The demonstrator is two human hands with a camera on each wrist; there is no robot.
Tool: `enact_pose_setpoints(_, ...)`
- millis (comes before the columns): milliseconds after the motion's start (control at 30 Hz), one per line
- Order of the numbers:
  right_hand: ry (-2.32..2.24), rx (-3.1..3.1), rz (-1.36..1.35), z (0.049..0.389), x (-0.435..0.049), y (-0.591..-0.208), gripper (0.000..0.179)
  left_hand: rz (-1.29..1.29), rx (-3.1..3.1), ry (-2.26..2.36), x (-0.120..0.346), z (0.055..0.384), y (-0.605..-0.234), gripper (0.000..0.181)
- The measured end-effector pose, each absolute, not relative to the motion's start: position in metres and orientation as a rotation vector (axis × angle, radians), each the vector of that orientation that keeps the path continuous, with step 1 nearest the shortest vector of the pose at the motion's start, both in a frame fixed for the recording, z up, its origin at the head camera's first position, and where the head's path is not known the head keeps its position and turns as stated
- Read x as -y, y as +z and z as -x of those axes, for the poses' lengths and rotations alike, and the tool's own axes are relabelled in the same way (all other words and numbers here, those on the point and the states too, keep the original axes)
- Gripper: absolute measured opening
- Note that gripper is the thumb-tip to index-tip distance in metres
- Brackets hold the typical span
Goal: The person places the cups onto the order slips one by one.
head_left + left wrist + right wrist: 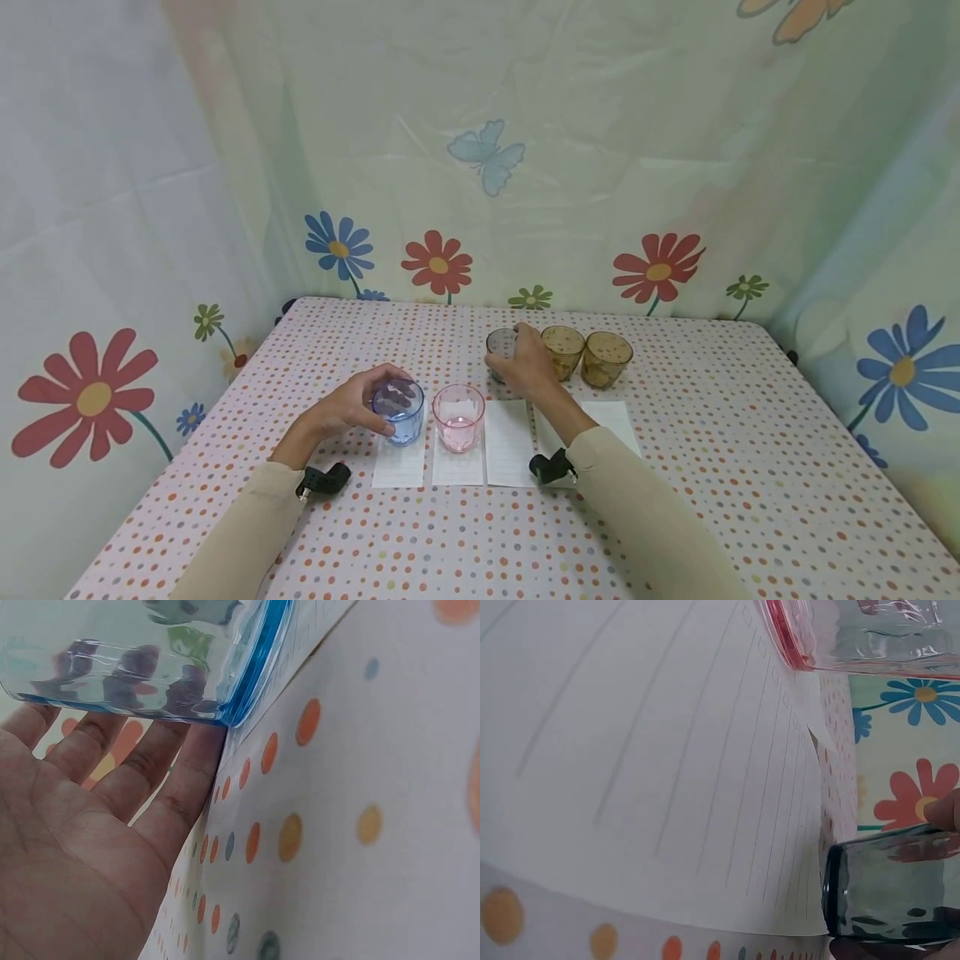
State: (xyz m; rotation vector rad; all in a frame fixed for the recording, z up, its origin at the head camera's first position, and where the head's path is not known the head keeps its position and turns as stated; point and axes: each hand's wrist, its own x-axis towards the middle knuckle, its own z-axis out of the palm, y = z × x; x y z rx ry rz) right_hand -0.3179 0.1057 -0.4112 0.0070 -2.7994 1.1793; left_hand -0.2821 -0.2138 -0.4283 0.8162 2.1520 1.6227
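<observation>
A clear blue glass stands on the leftmost paper sheet. My left hand holds it from the left, thumb at the near side and fingers around the far side. Through the glass in the left wrist view, those fingers show behind its wall. Just right of it is a pink glass on the second sheet. Farther back, my right hand grips a smoky grey glass between thumb and fingers. The right wrist view shows that grey glass with fingertips on both sides.
Two amber glasses stand side by side right of my right hand. Several lined paper sheets lie in a row on the dotted tablecloth, some partly under my right arm. A flowered curtain hangs behind the table.
</observation>
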Motion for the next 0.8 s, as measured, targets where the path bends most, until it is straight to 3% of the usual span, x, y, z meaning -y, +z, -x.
enact_pose_setpoints(800,1.066,2.749,-0.105,0.302,-0.110,-0.401,0.083,-0.801,-2.161,1.610,0.212,0.280,-0.425,0.080)
